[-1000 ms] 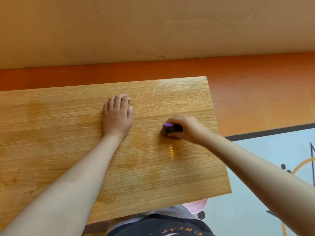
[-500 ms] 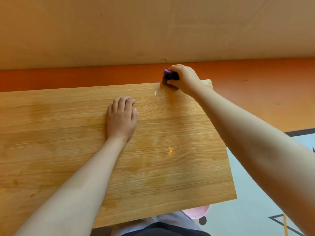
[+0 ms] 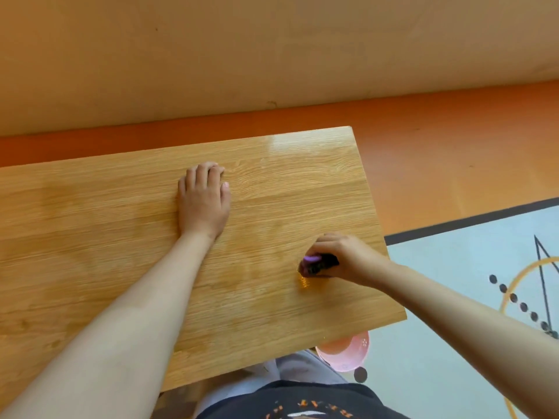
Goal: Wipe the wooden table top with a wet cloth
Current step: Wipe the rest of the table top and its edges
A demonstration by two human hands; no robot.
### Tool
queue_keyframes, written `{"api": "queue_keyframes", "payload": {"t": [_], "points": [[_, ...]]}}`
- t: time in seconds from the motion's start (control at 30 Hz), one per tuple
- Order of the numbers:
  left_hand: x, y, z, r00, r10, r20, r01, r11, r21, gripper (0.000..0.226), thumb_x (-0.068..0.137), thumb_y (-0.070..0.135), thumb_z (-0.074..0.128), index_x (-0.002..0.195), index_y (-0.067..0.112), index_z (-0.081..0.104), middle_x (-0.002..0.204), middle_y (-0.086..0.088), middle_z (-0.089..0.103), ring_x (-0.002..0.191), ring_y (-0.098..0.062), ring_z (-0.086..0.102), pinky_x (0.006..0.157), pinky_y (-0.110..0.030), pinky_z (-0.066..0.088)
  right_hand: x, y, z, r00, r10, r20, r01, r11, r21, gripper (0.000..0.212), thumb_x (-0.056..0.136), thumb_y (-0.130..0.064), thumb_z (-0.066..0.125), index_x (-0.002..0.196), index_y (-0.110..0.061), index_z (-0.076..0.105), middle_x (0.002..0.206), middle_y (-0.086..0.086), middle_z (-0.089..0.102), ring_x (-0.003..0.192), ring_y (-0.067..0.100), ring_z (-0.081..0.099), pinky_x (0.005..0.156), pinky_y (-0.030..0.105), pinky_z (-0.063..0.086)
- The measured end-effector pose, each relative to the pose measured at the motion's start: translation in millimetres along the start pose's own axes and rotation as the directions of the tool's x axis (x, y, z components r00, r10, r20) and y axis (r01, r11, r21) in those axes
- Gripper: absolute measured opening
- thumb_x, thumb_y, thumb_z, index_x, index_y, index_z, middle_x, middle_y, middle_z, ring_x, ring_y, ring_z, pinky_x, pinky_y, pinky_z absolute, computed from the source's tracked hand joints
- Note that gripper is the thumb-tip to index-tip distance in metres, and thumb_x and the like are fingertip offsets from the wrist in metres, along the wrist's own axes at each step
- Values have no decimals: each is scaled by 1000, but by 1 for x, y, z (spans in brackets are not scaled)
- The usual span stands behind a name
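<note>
Two hands were on the table [image 3: 90, 252], one wiping.
Left hand [image 3: 204, 204] lay flat, fingers together, likely bracing; right hand [image 3: 348, 257] pinched the cloth [image 3: 317, 264] against the wood.

Light wood-grain counter [image 3: 121, 237], rect., runs off frame at left, w/ right end & near-right corner in view; sheen at far-right corner, small wet glint [image 3: 304, 281] nr the right edge. On it: left hand [image 3: 204, 204] flat, palm down, approx. mid-top, & a dark/purple cloth [image 3: 317, 263] held against the wood by the right hand [image 3: 348, 258], touching the glint's far side. Counter stands on an orange floor [image 3: 453, 146].
</note>
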State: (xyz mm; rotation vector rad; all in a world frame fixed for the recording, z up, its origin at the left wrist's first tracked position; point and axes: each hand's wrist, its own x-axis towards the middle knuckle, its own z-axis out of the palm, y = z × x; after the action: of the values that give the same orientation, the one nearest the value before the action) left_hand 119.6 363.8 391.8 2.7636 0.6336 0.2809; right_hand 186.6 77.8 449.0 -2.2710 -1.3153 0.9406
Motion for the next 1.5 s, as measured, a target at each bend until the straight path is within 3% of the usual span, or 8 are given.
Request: {"api": "queue_keyframes", "payload": {"t": [0.17,0.33,0.57,0.77,0.93,1.07,1.4,1.5], "points": [[0,1,-1,1000,-3,-1,3,1000,7,27,93,23,45,116,12,54,122,-7,52,113,-28,44,95,-41,34,48,16,-31,973,96,-210,-102,995,-21,23,77,-18,75,97,-12,67,91,1,66,82,20,59,74,39,50],[0,1,0,1000,5,-12,-5,1000,11,27,93,24,44,115,13,54,121,-7,52,112,-27,44,94,-40,33,85,25,-52,900,233,-369,-238,971,33,23,79,-16,72,100,-14,65,94,-2,61,91,22,57,71,30,39],[-1,2,-1,1000,9,-24,-8,1000,17,28,93,25,42,115,13,53,120,-8,52,111,-28,44,93,-41,33,-20,-6,31,957,111,-268,-91,992,85,24,74,-21,77,95,-18,66,87,-3,63,80,16,58,69,29,45],[-1,1,-2,1000,13,-10,-13,1000,27,29,93,26,39,116,12,52,121,-9,51,112,-29,43,94,-42,33,-84,-15,58,973,184,-136,-168,979,120,18,75,-19,75,91,-16,66,83,-3,63,76,11,54,64,22,37],[-2,1,-1,1000,15,2,-15,999,31,31,93,27,37,117,12,50,122,-9,49,113,-29,42,96,-42,33,-25,23,17,751,404,-522,-351,914,202,23,77,-12,73,99,-11,68,94,5,67,90,25,59,73,32,43],[-2,0,-2,1000,25,16,-25,999,21,31,93,27,37,118,12,49,124,-9,48,114,-29,41,98,-42,31,2,22,8,576,558,-597,-440,827,349,24,80,-18,71,104,-15,68,102,3,67,96,20,58,72,25,37],[-2,-5,-3,998,52,39,-52,999,3,36,94,32,36,120,12,50,126,-8,48,118,-29,41,101,-42,30,-71,-115,132,752,518,-408,-337,834,437,19,79,-15,73,97,-18,69,91,-13,65,89,6,57,79,19,44],[-2,-5,-4,997,57,45,-57,998,9,36,93,32,36,120,12,49,127,-9,47,119,-30,41,101,-43,30,-82,-117,139,689,574,-442,-378,805,457,21,78,-12,72,95,-23,69,89,-13,65,87,5,56,77,19,44]]}}
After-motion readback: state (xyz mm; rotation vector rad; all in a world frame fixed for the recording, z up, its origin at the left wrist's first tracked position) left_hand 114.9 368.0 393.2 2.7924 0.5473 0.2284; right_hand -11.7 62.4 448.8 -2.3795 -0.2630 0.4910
